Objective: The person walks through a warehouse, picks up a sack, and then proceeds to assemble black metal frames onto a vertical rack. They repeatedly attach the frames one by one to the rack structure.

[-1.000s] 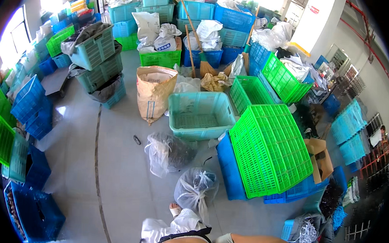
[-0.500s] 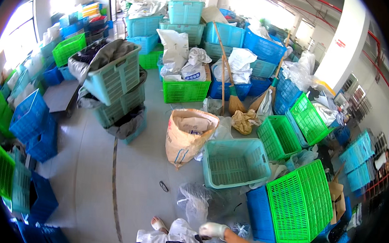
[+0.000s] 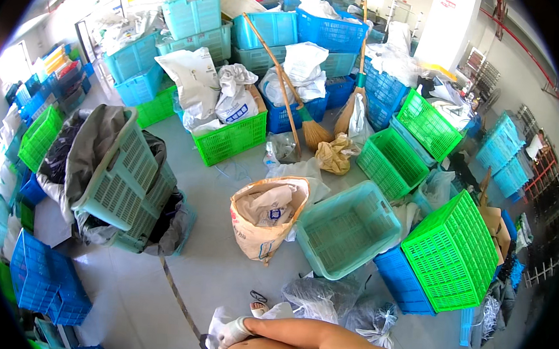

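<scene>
My right hand [image 3: 234,333], in a white glove, reaches across my body to the left, with the bare forearm coming from the lower right. It lies against white cloth [image 3: 221,318] at my waist, which looks like my shorts; a small dark edge shows beside it. The fingers blend into the white, so whether they grip anything is unclear. My left hand is out of view. Ahead stand an open paper sack [image 3: 259,237] with crumpled wrapping inside and a pale teal crate [image 3: 350,227] with bare slats showing inside.
Clear plastic bags [image 3: 323,297] lie by my feet, with a small dark looped object [image 3: 258,297] nearby. Stacked teal crates with grey cloth [image 3: 129,172] stand left. Green crates [image 3: 450,258] are at right. Brooms [image 3: 314,132] lean against filled crates behind.
My view has turned to the right and shifted, bringing the cloth-filled crate stack nearer. My right hand has moved left across my body to my waist.
</scene>
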The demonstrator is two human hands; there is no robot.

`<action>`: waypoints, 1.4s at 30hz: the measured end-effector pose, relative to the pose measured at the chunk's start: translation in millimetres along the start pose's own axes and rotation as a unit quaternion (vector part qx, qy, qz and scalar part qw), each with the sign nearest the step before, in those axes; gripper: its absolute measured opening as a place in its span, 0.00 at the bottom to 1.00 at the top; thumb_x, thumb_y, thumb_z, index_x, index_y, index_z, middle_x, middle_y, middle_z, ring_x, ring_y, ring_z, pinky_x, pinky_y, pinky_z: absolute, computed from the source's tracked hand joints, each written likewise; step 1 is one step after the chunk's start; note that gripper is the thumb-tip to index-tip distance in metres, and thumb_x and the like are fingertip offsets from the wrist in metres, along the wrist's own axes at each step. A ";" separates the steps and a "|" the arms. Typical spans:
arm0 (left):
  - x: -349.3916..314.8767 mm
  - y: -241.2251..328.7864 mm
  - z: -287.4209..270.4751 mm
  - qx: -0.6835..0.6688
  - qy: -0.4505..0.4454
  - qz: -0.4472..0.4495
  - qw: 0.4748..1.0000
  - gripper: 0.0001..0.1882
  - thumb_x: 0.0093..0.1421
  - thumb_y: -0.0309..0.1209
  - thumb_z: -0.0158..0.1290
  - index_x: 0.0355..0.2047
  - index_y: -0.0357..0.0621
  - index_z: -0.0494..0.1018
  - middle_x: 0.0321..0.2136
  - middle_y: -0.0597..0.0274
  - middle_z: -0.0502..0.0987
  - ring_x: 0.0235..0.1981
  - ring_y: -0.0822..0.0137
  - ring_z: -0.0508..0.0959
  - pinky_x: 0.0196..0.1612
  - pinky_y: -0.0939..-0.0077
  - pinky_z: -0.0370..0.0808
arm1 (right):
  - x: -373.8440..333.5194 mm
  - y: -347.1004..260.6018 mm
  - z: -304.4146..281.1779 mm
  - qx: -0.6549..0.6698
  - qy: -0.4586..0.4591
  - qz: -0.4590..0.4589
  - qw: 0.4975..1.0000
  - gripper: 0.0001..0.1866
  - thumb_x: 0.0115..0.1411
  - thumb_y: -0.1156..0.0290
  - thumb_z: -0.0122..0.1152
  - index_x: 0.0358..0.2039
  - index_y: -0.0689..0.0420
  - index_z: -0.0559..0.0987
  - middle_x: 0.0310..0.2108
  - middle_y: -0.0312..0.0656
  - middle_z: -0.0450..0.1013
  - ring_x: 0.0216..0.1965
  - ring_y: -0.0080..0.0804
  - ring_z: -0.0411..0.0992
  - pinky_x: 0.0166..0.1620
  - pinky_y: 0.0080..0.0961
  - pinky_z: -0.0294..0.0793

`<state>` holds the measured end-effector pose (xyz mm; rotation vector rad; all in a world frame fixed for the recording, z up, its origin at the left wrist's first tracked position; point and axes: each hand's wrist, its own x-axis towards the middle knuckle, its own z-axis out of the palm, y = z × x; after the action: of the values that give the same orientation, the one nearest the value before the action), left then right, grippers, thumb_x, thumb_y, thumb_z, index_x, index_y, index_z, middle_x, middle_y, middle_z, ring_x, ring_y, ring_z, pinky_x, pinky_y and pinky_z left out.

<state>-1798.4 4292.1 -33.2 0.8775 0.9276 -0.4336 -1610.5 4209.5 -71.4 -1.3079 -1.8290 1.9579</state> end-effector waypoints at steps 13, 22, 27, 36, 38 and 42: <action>156.1 210.5 -120.2 -0.220 0.107 0.068 0.967 0.15 0.63 0.40 0.40 0.23 0.45 0.63 0.19 0.61 0.64 0.22 0.61 0.67 0.31 0.65 0.67 | 43.5 2.2 -202.5 0.016 0.312 0.015 0.950 0.28 0.53 0.43 0.52 0.37 0.55 0.81 0.35 0.50 0.76 0.39 0.46 0.74 0.43 0.38 0.69; 245.8 320.0 -129.8 -0.159 0.055 -0.104 0.980 0.16 0.66 0.46 0.37 0.25 0.53 0.56 0.13 0.70 0.52 0.13 0.71 0.52 0.20 0.70 0.56 | 38.0 24.4 -258.0 0.214 0.355 0.039 0.909 0.31 0.59 0.42 0.50 0.48 0.58 0.74 0.42 0.51 0.74 0.45 0.44 0.71 0.50 0.32 0.66; 264.1 386.5 -86.4 -0.088 0.046 -0.056 0.994 0.18 0.64 0.43 0.38 0.19 0.53 0.51 0.14 0.70 0.47 0.14 0.70 0.47 0.20 0.70 0.49 | 6.1 44.9 -305.9 0.174 0.389 0.075 0.901 0.31 0.59 0.44 0.50 0.49 0.60 0.74 0.42 0.50 0.74 0.45 0.40 0.71 0.48 0.32 0.67; 327.3 411.8 -102.3 -0.100 0.172 -0.092 0.976 0.14 0.60 0.37 0.43 0.19 0.51 0.54 0.12 0.67 0.49 0.13 0.66 0.54 0.19 0.67 0.56 | -59.4 78.4 -348.8 0.249 0.370 0.021 0.895 0.27 0.58 0.46 0.54 0.42 0.59 0.76 0.40 0.52 0.75 0.44 0.44 0.72 0.48 0.33 0.68; 340.5 431.1 -85.5 -0.066 0.242 -0.081 0.965 0.14 0.60 0.38 0.43 0.20 0.50 0.56 0.13 0.66 0.50 0.13 0.66 0.55 0.19 0.66 0.57 | -65.5 107.2 -367.8 0.238 0.381 0.024 0.893 0.27 0.58 0.45 0.54 0.42 0.59 0.77 0.41 0.51 0.75 0.44 0.44 0.72 0.48 0.33 0.68; 317.5 510.2 -34.2 0.140 0.249 -0.132 0.949 0.19 0.58 0.45 0.52 0.36 0.41 0.68 0.19 0.61 0.63 0.15 0.64 0.63 0.20 0.66 0.65 | -64.8 122.0 -381.9 0.268 0.399 -0.005 0.877 0.29 0.58 0.44 0.53 0.43 0.58 0.78 0.43 0.51 0.75 0.45 0.44 0.72 0.49 0.34 0.67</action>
<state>-1302.9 4631.6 -72.5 1.1542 1.4854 -0.5976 -1262.9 4418.0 -97.0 -1.5452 -0.8239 1.4016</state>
